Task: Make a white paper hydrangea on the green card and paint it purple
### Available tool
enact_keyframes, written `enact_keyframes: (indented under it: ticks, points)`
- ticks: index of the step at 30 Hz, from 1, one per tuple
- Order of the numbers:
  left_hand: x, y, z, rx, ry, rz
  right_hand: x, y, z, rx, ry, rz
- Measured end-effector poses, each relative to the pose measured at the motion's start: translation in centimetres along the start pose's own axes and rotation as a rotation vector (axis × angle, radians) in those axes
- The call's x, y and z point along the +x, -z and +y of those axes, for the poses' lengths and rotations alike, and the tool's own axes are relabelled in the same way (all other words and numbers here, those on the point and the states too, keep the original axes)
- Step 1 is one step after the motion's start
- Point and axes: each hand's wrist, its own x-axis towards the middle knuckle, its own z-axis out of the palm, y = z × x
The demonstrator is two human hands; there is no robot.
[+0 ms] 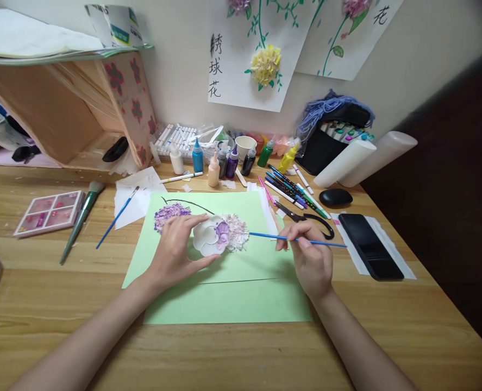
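Observation:
My left hand (179, 241) grips a small white paint palette (204, 239) by its edges, thumb and fingers on opposite sides. Purple paint lies in the palette's right-hand wells. Between the fingers of my right hand (310, 255) is a thin blue paintbrush (271, 236), its tip pointing left at a pale pink and white paper flower (236, 232). Whether the tip touches the petals I cannot tell. A purple paper flower (171, 213) sits to the left, partly behind my left hand. Both flowers are on green paper (249, 301), where a dark curved line is drawn.
Paint bottles (213, 169) stand along the back, near a paper cup (245, 146). Black scissors (306, 217), pens (292, 190), a mouse (336, 197) and a phone (371, 245) lie to the right. Leftward are another blue brush (117, 217), a large green brush (80, 220) and a palette box (49, 213).

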Motion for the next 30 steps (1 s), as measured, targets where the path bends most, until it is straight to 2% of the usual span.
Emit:
enact_keyframes:
  ticks: [3,5,15,25,30]
  points:
    - [-0.06,0.01,0.13,-0.014,-0.003,-0.008,-0.65,-0.55,0.05,-0.095,0.008,-0.188]
    - [-0.08,0.05,0.12,-0.02,-0.003,-0.006,-0.93,-0.61,0.16,-0.169,0.021,-0.249]
    - [-0.1,-0.05,-0.01,-0.04,0.001,-0.011,-0.93,-0.66,-0.01,-0.25,0.094,-0.25]
    - [-0.05,-0.09,0.1,-0.038,-0.007,-0.018,-0.66,-1.04,-0.49,-0.4,0.217,-0.338]
    - [-0.02,-0.12,0.14,-0.036,-0.017,-0.014,-0.79,-1.02,-0.4,-0.374,0.259,-0.317]
